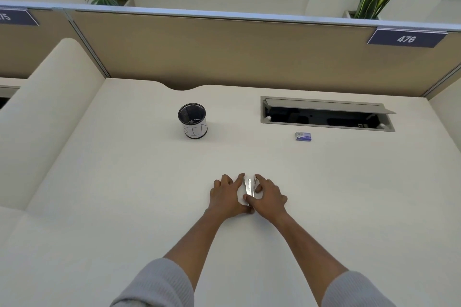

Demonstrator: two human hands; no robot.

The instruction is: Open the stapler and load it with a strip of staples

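Observation:
A white stapler (248, 188) lies on the cream desk (124, 182) in the middle, its metal parts spread apart in a narrow V. My left hand (225, 195) grips its left side, fingers along the edge. My right hand (268, 194) holds its right side, thumb pressing near the hinge end. A small blue staple box (303, 136) rests farther back on the right, apart from both hands. No loose staple strip shows.
A black mesh cup (192, 120) with a white label stands at the back centre-left. An open cable hatch (326, 114) is sunk in the desk at the back right. A tan partition (224, 52) closes the far edge.

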